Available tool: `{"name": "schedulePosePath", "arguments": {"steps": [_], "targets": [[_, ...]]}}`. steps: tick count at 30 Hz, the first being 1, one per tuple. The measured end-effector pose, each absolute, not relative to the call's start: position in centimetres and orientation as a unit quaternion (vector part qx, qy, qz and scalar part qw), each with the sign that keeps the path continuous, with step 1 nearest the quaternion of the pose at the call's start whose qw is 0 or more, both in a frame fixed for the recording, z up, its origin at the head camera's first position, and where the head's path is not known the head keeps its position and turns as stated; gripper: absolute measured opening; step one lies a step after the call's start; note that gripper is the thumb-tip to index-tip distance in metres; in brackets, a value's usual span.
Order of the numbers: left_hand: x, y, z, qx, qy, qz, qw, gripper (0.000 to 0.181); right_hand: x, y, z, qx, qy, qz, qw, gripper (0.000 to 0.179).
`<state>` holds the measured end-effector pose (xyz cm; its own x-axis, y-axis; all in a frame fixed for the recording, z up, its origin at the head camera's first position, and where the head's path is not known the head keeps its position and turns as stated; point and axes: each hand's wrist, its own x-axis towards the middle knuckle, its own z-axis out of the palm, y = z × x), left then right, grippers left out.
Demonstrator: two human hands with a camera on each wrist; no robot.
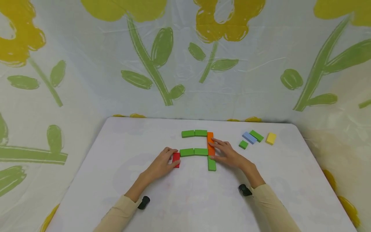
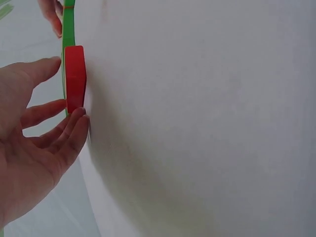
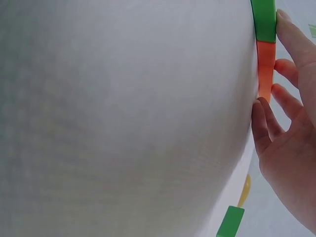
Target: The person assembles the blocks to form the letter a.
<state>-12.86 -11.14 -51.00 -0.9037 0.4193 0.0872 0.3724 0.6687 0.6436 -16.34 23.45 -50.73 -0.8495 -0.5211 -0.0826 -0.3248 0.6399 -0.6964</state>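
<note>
- Red block [image 1: 176, 157] abuts the near green row's [image 1: 186, 152] left end, long axis toward you
- Your left hand [image 1: 163, 163] nearer, fingers curled round it
- Your right hand's [image 1: 229, 155] fingers apart, against orange [image 1: 210, 136]

Soft, diffuse light washes a pale counter [image 1: 191, 203]; a broad, blurred shadow spreads to the right of the left hand [image 2: 29, 160], while the right wrist view darkens leftward, the counter's edge bowed.
</note>
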Motion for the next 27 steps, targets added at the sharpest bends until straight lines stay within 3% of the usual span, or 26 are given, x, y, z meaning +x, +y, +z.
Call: {"name": "schedulePosePath", "arguments": {"steps": [6, 15, 27], "targets": [[-13.4, -10.7, -51.3, 0.211, 0.925, 0.313, 0.037, 0.057, -16.4, 23.4, -50.9, -0.236, 0.897, -0.348, 0.135, 0.069], [-14.3, -8.9, -51.4, 0.215, 0.938, 0.270, -0.015, 0.039, -16.4, 23.4, -51.0, -0.239, 0.892, -0.359, 0.135, 0.069], [-13.5, -7.9, -50.8, 0.175, 0.939, 0.296, 0.001, 0.038, -16.5, 23.6, -51.2, -0.248, 0.892, -0.357, 0.126, 0.068]]}}
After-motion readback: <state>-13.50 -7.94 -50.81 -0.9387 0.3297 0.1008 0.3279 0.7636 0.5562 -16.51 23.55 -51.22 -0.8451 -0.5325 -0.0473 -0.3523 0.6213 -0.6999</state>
